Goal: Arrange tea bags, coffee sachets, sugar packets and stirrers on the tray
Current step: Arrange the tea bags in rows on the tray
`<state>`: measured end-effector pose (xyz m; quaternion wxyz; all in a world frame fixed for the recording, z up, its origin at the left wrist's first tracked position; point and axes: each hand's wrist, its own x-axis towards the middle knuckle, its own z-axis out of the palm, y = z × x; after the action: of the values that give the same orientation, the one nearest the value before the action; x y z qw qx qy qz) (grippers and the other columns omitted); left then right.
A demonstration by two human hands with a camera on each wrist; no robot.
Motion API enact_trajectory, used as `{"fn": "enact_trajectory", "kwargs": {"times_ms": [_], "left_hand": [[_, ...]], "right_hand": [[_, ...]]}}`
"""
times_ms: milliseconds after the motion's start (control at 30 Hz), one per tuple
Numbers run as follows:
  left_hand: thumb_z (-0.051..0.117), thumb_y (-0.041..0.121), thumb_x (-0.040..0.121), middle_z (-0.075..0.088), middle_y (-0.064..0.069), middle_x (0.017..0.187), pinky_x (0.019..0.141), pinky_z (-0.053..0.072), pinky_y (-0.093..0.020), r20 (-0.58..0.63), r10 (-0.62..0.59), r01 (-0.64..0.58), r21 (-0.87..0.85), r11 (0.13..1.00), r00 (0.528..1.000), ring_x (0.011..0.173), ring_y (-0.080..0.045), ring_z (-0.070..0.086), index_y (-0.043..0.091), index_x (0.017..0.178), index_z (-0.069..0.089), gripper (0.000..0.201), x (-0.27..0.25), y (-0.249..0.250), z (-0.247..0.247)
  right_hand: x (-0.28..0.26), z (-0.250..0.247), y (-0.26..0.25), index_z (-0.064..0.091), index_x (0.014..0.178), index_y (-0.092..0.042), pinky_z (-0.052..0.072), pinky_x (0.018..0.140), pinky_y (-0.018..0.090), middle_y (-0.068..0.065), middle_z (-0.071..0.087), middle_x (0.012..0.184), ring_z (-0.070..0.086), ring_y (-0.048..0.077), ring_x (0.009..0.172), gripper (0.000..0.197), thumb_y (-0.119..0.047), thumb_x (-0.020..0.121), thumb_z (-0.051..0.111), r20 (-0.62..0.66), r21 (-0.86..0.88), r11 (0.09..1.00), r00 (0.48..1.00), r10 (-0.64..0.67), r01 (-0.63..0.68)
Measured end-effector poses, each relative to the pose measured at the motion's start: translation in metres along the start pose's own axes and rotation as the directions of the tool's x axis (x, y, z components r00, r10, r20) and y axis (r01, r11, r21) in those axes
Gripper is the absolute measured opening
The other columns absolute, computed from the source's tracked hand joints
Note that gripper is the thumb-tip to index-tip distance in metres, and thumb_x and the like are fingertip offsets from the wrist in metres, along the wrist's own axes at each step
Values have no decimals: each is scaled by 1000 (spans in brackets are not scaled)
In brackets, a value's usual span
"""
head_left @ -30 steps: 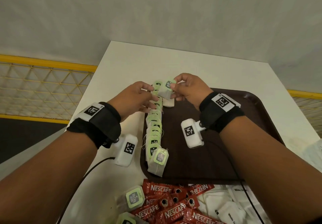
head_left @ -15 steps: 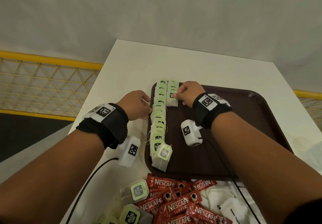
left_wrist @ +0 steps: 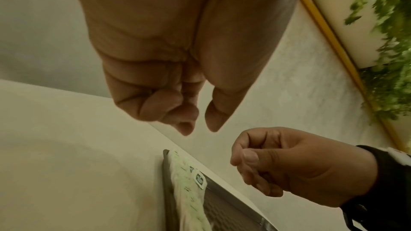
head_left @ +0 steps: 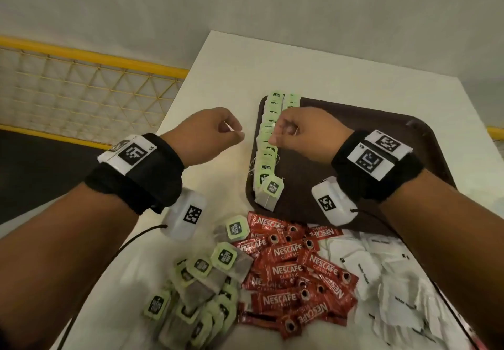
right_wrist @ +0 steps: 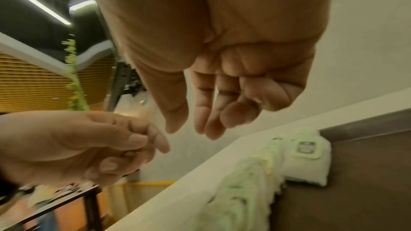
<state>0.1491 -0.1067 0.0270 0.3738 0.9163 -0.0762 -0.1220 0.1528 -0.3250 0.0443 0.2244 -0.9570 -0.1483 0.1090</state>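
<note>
Hovering over the left end of the tray, both hands are loosely curled and neither one has anything in it as far as I can see. Left hand hangs above the bare white table just beside the tray's left rim, fingers tucked in, thumb near the fingertips but with a small gap showing in the wrist view, nothing pinched. Right hand sits above the row of tea bags lined up along the tray's left edge, fingers half bent, thumb apart from them, palm empty. Can't tell if a fingertip brushes the row; from the wrist camera it looks lifted clear.

That row runs from the far corner toward the near rim, green tags overlapping, with a second short column started next to it at the far end.

Not on the tray, at the near side of the table: a loose heap of tea bags, a pile of red coffee sachets in the middle, and white sugar packets to the right. Can't spot any stirrers.
</note>
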Motion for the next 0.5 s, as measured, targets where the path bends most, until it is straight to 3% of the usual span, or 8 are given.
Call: {"fn": "enact_trajectory", "kwargs": {"times_ms": [133,300,433,500], "left_hand": [[59,41,94,63,8,93,59,41,-20,103,17,-22,47,999,994,78,-11,64,26,103,63,18,-53,-10,-2],[56,42,96,61,12,92,62,36,-14,190,-15,-34,253,967,982,77,-3,54,24,101,63,20,-109,-42,5],[53,50,95,61,5,86,74,47,-31,209,-93,3,393,920,973,80,-15,56,20,92,61,31,-139,-65,19],[49,62,92,58,3,83,69,45,-33,229,-156,34,460,887,961,75,-15,53,20,85,54,42,-147,-68,25]], "right_hand": [[-42,23,-36,65,95,-24,43,66,21,-10,61,85,56,6,76,22,-45,89,62,239,-85,985,962,-128,152],[-73,64,-68,62,114,-23,48,82,32,-6,61,103,57,13,94,32,-45,91,59,388,-193,931,895,-218,311],[-84,92,-84,51,131,-25,44,88,35,0,53,115,53,22,107,41,-34,91,58,441,-264,885,864,-243,383],[-85,100,-88,47,136,-25,42,85,35,2,50,117,50,24,109,46,-26,92,57,454,-315,861,860,-234,400]]}}
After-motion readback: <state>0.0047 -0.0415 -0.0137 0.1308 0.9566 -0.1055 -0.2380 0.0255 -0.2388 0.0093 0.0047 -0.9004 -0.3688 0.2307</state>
